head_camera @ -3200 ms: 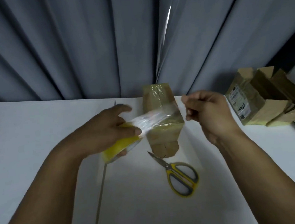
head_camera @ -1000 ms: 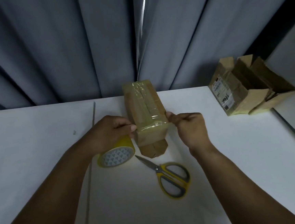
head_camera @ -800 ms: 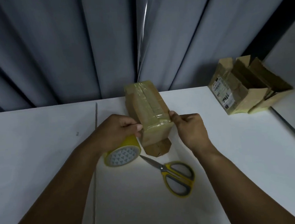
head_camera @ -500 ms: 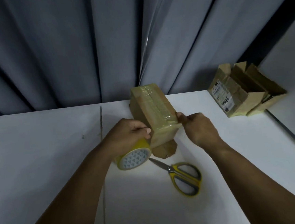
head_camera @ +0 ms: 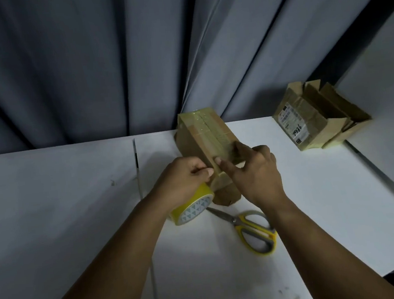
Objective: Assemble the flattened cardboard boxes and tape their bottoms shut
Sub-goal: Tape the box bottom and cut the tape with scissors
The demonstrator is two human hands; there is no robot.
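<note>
On the table [head_camera: 63, 185], mid-frame, the left hand [head_camera: 182, 181] is gripping the roll [head_camera: 194, 210], the right hand [head_camera: 255, 170] pressing flat-fingered on the box [head_camera: 203, 129], seemingly light, crushable; brace its sides.

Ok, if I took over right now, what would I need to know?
Left hand grips the tape roll beside the box.
Right hand presses tape flat on its top face.
Scissors lie on the table, near you.
Done: tape strip laid over the box.
Left: probably cut the strip from the roll.
Other boxes sit far right.
</note>
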